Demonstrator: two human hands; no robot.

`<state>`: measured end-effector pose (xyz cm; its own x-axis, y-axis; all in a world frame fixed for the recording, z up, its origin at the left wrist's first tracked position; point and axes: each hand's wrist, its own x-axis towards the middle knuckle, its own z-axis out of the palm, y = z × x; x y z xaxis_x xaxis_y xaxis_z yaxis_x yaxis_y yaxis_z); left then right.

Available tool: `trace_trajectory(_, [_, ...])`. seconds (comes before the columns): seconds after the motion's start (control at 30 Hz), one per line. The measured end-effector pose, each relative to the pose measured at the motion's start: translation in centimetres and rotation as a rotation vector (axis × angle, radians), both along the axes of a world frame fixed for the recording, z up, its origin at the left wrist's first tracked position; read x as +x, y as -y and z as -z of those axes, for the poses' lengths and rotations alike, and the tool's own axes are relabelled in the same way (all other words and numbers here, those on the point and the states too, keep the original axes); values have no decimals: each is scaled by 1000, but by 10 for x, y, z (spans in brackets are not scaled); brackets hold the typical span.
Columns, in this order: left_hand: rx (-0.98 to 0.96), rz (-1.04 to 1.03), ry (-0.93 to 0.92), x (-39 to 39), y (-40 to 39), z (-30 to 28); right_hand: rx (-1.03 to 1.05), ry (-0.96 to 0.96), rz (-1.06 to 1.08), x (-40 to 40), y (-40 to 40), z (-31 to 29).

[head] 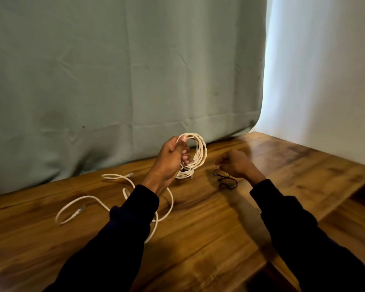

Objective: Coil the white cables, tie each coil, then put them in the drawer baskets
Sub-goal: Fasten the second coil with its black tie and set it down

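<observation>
Left hand (170,160) grips one wound cable coil (195,152), untied; right hand (234,163) pinches something tiny beside it; loose cable (97,200) waits uncoiled.

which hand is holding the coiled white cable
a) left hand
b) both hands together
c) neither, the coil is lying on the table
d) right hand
a: the left hand has its fingers and thumb curled round the coiled white cable and holds it up off the table, while the right hand is apart from it, over by the black glasses.
</observation>
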<state>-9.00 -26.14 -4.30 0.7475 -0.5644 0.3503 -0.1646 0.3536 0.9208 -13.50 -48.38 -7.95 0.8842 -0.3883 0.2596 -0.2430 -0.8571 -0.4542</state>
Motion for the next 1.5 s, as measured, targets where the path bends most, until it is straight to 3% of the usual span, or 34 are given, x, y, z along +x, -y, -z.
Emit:
trace_trajectory(0.53, [85,-40,15,-2,-9,0,24,-68,97,50,17,53])
trace_trajectory(0.73, [74,-36,41,3,-17,-6,62,28,83,58,18,55])
trace_trajectory(1.0, [70,-88,60,10,-30,-8,549,429,-163,43,-11,13])
trace_trajectory(1.37, [25,-185,77,23,-65,-20,731,483,-470,17,-88,-69])
trace_trajectory(1.5, [21,-240,75,35,-87,-22,666,540,-490,10,-129,-96])
